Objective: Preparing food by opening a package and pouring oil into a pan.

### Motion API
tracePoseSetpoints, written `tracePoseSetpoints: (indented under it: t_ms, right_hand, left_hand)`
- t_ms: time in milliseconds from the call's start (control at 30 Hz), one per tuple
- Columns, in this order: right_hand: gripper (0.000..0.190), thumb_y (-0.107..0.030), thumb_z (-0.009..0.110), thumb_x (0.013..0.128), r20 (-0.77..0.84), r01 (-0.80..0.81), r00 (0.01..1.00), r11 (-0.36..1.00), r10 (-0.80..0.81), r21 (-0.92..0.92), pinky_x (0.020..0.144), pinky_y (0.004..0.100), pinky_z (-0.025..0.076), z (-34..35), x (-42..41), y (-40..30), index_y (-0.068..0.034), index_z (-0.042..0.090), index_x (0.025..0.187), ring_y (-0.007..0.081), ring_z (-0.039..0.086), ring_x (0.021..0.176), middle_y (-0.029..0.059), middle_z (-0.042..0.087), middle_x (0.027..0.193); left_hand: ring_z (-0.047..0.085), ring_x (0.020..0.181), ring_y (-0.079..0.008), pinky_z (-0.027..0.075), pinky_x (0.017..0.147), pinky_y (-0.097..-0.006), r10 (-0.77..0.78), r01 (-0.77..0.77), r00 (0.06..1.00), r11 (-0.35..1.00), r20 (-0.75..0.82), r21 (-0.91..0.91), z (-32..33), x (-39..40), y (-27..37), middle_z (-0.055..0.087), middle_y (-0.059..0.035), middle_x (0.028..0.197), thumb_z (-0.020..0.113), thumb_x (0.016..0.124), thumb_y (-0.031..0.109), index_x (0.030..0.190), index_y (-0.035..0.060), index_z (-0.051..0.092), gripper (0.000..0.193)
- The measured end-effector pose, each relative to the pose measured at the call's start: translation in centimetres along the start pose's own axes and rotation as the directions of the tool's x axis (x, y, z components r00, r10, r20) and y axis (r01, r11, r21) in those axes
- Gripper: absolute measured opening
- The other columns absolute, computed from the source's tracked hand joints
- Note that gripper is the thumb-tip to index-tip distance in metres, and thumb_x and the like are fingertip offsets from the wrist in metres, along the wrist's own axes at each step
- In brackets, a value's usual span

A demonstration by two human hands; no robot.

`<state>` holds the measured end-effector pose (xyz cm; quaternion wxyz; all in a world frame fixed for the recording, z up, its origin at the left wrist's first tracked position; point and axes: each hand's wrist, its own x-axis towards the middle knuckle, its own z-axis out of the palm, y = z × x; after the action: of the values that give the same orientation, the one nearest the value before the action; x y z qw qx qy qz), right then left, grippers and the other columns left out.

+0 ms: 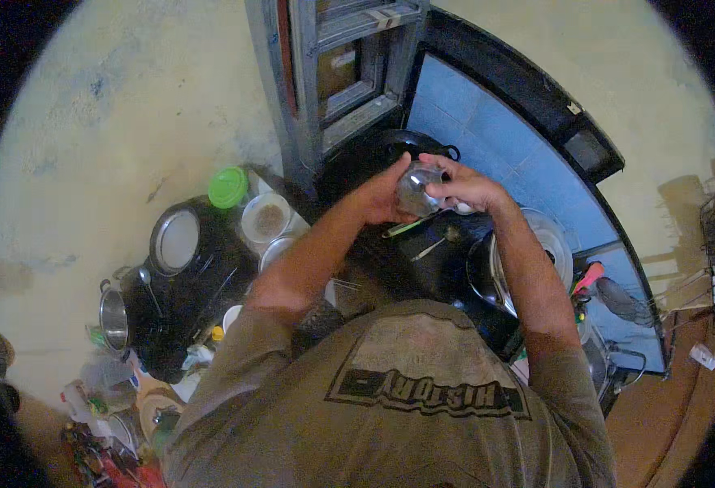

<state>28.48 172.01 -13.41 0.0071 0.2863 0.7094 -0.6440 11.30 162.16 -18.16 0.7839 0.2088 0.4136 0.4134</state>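
Both of my hands are raised over the dark counter with a clear, rounded container (416, 194) between them. My left hand (386, 196) wraps around its left side. From the right, my right hand (468, 186) grips it, with the thumb across its front. A small white thing (464, 208) shows just below my right hand; I cannot tell what it is. Below the container lies a utensil with a light green handle (407, 227), and nearer to me a small ladle or spoon (435, 247) with a pale handle. Behind my hands sits a black wok (421, 141).
On the right stand a pot with a glass lid (540, 235) and a pink-handled strainer (622, 299). At left are a green lid (228, 187), a tub of brownish contents (269, 218), a metal pot (114, 318) and a spoon (147, 282). A wooden window frame (363, 116) rises ahead.
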Motion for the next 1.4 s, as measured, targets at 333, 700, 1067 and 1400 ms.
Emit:
tracePoseSetpoints:
  t_ms: [333, 700, 1067, 1400]
  right_hand:
    - [0.044, -0.033, 0.064, 0.076, -0.297, -0.023, 0.952, 0.987, 0.071, 0.16, 0.071, 0.0287, 0.051, -1.8, 2.6, 0.4, -0.002, 0.054, 0.106, 0.0167, 0.057, 0.088, 0.0074, 0.059, 0.099]
    - [0.028, -0.022, 0.064, 0.077, -0.475, 0.081, 0.875, 0.941, 0.092, 0.33, 0.044, 0.0217, 0.049, -2.3, 6.0, 1.4, 0.004, 0.057, 0.08, 0.0134, 0.053, 0.051, 0.0075, 0.055, 0.066]
    - [0.021, -0.019, 0.058, 0.079, -0.575, -0.041, 0.815, 0.982, -0.074, -0.184, 0.05, 0.0262, 0.044, -5.9, 7.3, 5.6, 0.001, 0.062, 0.073, 0.0127, 0.051, 0.056, 0.007, 0.057, 0.062]
    - [0.019, -0.017, 0.057, 0.073, -0.432, -0.075, 0.848, 0.738, -0.307, -0.671, 0.059, 0.0349, 0.045, -5.8, 8.2, 3.5, 0.002, 0.061, 0.072, 0.0199, 0.057, 0.063, 0.0122, 0.059, 0.065]
  left_hand:
    - [0.057, 0.078, -0.034, 0.048, 0.072, -0.042, -0.028, 0.179, 0.947, 0.874, -0.32, 0.452, -0.7, -0.5, 5.5, 0.053, -0.0259, 0.103, 0.03, 0.062, 0.084, 0.123, -0.0008, 0.04, 0.105]
    - [0.057, 0.062, -0.0148, 0.049, 0.054, -0.0274, 0.382, -0.138, 0.92, 0.532, -0.092, 0.835, -3.3, 3.4, 7.6, 0.06, -0.0073, 0.081, 0.057, 0.082, 0.035, 0.114, 0.0126, 0.054, 0.039]
    - [0.061, 0.076, -0.0274, 0.046, 0.071, -0.0364, 0.48, -0.214, 0.844, -0.109, 0.24, 0.971, -0.7, 2.5, 9.3, 0.063, -0.0161, 0.086, 0.051, 0.07, 0.01, 0.101, 0.0103, 0.062, 0.033]
    - [0.057, 0.094, -0.0306, 0.043, 0.083, -0.0376, 0.51, -0.287, 0.721, -0.396, 0.469, 0.872, -4.8, 3.6, 10.4, 0.056, -0.0198, 0.107, 0.059, 0.075, 0.03, 0.12, 0.0103, 0.049, 0.05]
